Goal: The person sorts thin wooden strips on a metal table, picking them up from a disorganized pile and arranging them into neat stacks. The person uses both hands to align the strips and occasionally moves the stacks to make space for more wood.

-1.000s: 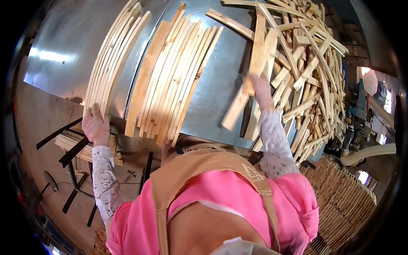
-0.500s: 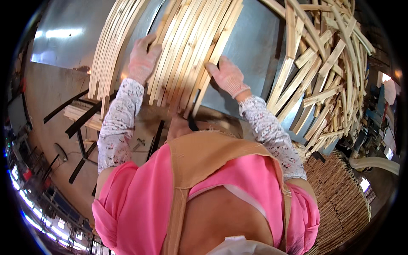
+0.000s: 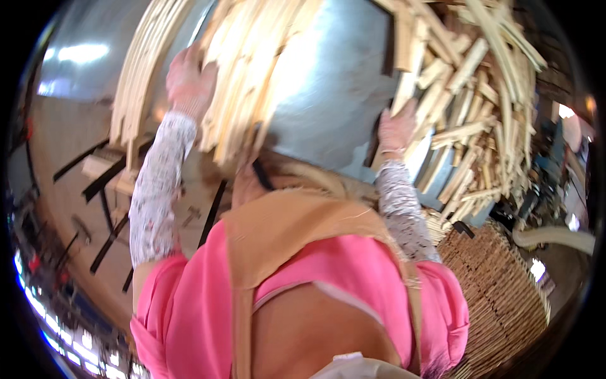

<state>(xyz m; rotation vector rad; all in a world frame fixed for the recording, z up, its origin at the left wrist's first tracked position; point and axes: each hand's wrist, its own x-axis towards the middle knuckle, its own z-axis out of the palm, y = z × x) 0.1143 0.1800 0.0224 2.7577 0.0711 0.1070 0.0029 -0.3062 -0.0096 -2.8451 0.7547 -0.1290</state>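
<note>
My left hand (image 3: 189, 83), in a pale pink glove, rests against the left edge of a row of light wooden strips (image 3: 249, 76). Its thumb and fingers are apart. The strips lie side by side on a grey metal tabletop (image 3: 334, 82). Across the bare metal, my right hand (image 3: 396, 131), gloved too, is at the near edge of a heap of loose strips (image 3: 470, 126). Thumb and fingers appear closed around a wooden strip (image 3: 411, 63) on the heap's left side, though blur softens the fingertips.
Another group of strips (image 3: 146, 57) lies to the left, its ends overhanging the table edge. Black metal bars (image 3: 104, 180) stand below it. Stacked wood (image 3: 492, 297) sits at the lower right, near a pale hose (image 3: 552, 240) and machinery.
My right hand has left the right side of the row and moved right to the heap. My left hand stays by the row's left edge. The whole view has shifted.
</note>
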